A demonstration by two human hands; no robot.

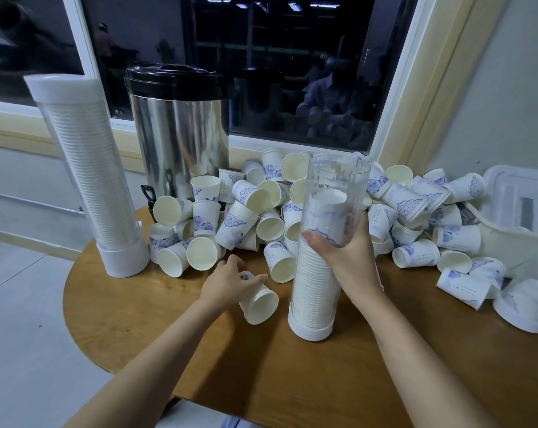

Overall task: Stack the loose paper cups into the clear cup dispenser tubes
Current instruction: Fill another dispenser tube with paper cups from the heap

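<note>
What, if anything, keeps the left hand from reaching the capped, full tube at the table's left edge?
Probably reachable, yes: only bare table lies between the left hand and the full tube. That hand grips a loose cup, while the right hand holds the open tube.

The round wooden desk (230, 366) bears a heap of loose cups (263, 197), a lone cup (260, 304) on its side in front; a full tube (91, 180), half-filled tube (315, 291) and steel urn (181, 134) stand on it.
</note>
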